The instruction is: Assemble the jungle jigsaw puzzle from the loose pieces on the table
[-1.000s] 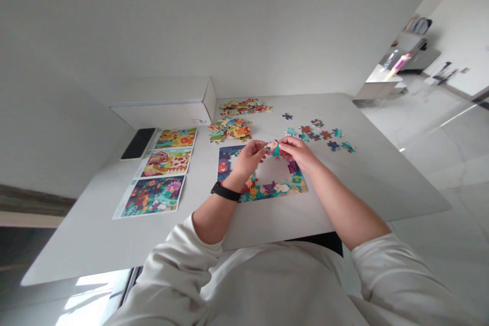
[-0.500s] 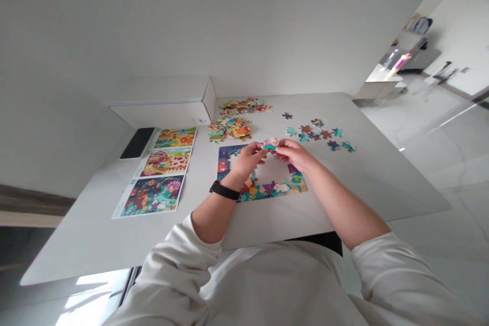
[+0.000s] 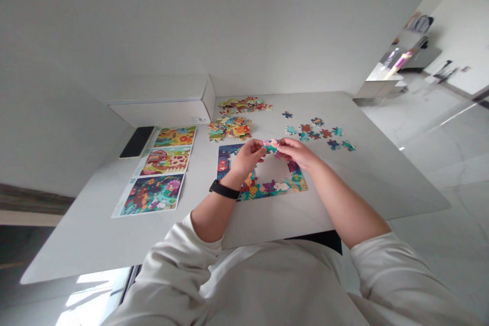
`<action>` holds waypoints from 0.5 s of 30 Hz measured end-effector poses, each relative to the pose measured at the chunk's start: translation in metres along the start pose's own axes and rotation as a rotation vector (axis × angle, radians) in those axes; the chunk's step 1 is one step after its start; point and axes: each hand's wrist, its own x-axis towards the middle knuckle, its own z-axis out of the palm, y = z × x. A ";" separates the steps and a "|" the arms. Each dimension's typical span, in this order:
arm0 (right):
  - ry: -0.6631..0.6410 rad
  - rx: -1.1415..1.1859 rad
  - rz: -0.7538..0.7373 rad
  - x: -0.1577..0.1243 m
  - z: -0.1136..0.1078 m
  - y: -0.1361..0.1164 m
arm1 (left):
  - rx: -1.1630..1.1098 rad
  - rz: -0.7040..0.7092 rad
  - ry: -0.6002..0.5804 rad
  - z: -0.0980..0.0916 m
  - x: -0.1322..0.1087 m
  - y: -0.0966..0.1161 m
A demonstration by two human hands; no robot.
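Observation:
Between my two hands is a pink and teal puzzle piece (image 3: pixel 271 144), held above the far side of a partly joined jigsaw puzzle (image 3: pixel 280 187). My left hand (image 3: pixel 248 157), below a black wristband, pinches the piece's left edge. On the other edge, the fingers of my right hand (image 3: pixel 297 153) are closed. The puzzle forms a colourful frame around an open middle where the table top shows. My hands hide parts of its far edge and left side.
Loose puzzle pieces (image 3: pixel 314 135) lie to the right. Two heaps, one orange-yellow (image 3: pixel 231 129) and one mixed (image 3: pixel 244 105), sit behind. Leftward are picture sheets (image 3: pixel 164 161), a dark phone (image 3: pixel 136 142) and a white box (image 3: pixel 160 112). A wall rises behind the table (image 3: pixel 374 173).
Both hands stay almost in place on the puzzle piece. The piece's tilt seems slightly different; the other pieces have not moved.

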 end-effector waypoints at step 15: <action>-0.018 -0.090 -0.066 0.006 -0.016 0.006 | 0.850 0.678 -0.079 -0.002 -0.011 -0.001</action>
